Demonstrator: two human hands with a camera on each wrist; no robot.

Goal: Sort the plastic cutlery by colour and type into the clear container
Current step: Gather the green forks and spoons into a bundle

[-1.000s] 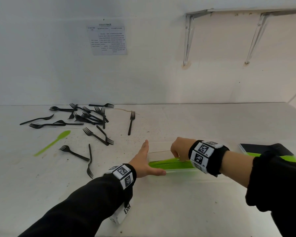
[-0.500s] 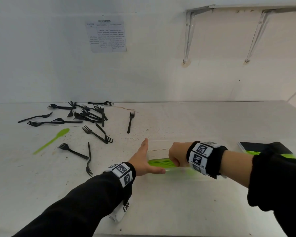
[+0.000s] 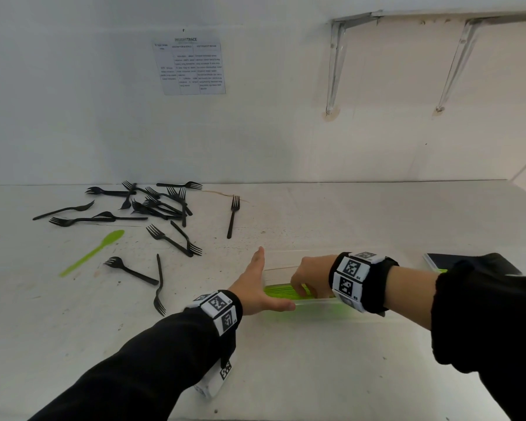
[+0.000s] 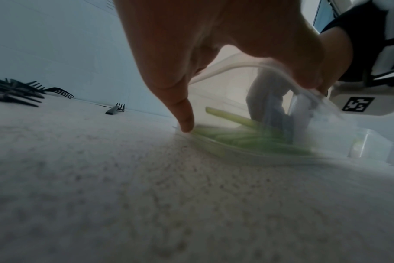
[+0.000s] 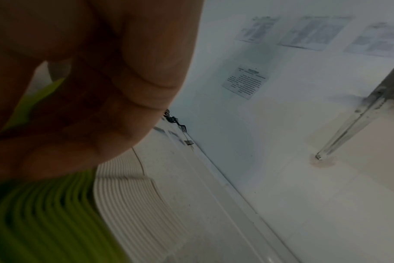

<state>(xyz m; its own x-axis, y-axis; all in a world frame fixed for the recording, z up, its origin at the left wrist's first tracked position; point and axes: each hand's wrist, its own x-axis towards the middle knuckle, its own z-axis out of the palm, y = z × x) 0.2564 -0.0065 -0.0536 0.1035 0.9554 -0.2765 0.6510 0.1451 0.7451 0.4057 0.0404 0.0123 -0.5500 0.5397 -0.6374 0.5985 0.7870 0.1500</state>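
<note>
The wall sheet (image 3: 189, 65) is headed "INSIGHTTRACE" — smaller text unreadable. On the surface (image 3: 286, 360), the left hand (image 3: 257, 287) braces flat against the clear container's (image 4: 225, 71) end; the right hand (image 3: 308, 276) reaches inside — fingers curled among green cutlery (image 3: 281, 291), grip unclear.

Left hand (image 3: 257, 288) flat (thumb out); right hand (image 3: 308, 273) curled downward.
</note>
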